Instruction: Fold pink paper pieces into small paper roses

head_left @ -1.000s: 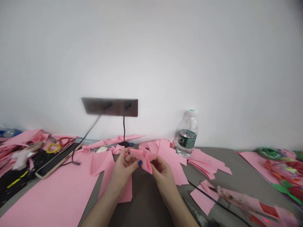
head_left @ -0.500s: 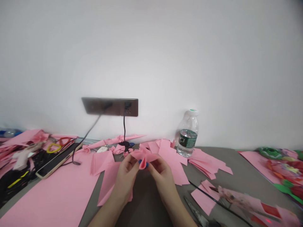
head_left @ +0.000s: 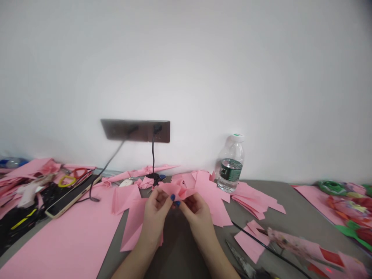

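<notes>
Head camera — the left hand [head_left: 155,219] and the right hand [head_left: 196,215] both grasp a small folded piece of pink paper [head_left: 176,190], pinched between the fingertips and held up over a grey tabletop [head_left: 290,209] — loose cut sheets of pink paper [head_left: 212,197] lie just beyond, near a clear plastic water bottle [head_left: 231,164].

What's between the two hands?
In the head view, a folded pink paper, pinched between the fingers of the left hand and right hand.
</notes>
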A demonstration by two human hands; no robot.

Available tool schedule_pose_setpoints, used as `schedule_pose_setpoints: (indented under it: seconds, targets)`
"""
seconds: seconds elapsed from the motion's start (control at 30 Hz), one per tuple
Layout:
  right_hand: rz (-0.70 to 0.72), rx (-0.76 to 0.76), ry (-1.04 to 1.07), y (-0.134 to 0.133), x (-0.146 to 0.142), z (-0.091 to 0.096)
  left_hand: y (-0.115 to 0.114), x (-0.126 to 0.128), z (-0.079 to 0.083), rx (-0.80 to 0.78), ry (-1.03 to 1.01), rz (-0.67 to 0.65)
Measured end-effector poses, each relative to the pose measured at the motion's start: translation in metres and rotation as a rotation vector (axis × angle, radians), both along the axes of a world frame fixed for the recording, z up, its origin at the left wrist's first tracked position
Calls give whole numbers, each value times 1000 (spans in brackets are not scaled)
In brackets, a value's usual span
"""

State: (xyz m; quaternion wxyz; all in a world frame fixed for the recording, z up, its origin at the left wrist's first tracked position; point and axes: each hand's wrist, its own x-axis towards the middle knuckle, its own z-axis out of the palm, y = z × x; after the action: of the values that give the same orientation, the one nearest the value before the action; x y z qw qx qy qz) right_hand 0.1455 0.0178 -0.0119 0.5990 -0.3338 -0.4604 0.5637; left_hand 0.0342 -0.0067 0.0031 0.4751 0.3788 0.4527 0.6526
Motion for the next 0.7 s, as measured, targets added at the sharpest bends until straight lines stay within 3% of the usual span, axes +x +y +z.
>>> schedule_pose_setpoints:
  seconds: [0.13,0.33,0.7]
  targets:
    - [4,13,-29,3,5,-4,2,0,2,18,-85,-111]
    - [-24,28,30,3,2,-5,6,-4,2,-97,-231,-110]
    - [-11,119,-94,1,7,-1,0,-9,11,14,287,-33]
